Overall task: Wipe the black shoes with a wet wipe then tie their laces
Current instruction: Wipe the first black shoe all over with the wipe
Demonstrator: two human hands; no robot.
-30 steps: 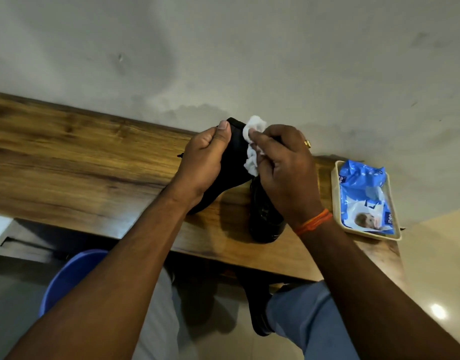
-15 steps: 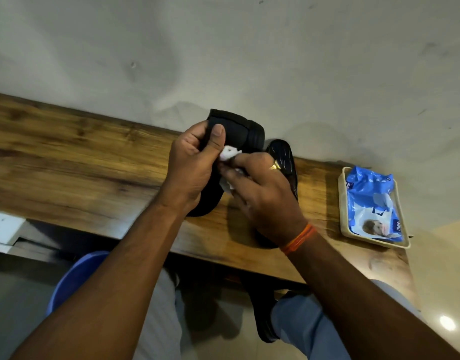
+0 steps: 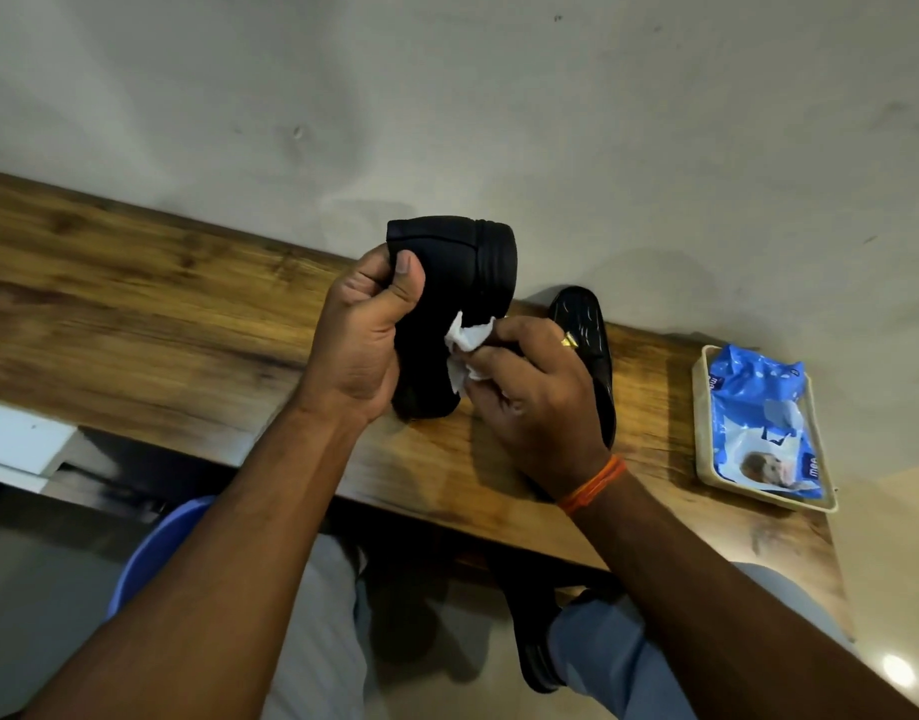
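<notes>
Shoe (image 3: 449, 283) in our left hand (image 3: 361, 345), black, lifted off the desk (image 3: 135, 314) and standing nearly on end, its ribbed sole turned toward the wall at 12 o'clock and its lower end down near the desk. Left fingers are curled round its side, thumb pressed flat against the black surface, so that's a proper grip.

Our right hand (image 3: 538, 392) sits at about 4 o'clock from the held shoe. Its fingers are bunched together, pinching a crumpled white wet wipe (image 3: 468, 345) that's pushed right up against the middle of the shoe. There's a gold ring (image 3: 569, 340) on one finger and an orange thread band (image 3: 592, 483) round the wrist.

The second black shoe (image 3: 584, 330) lies on the desk just behind the right hand, at roughly 3 o'clock from the held one, mostly hidden by our knuckles. Can't tell anything about the laces on either shoe from here.

Further out at 3 o'clock, well apart from the shoes, a cream tray (image 3: 701, 407) holds a blue wipes pack (image 3: 764, 423). Down at 7 o'clock a blue chair (image 3: 151, 553) edge peeks out below the desk.
</notes>
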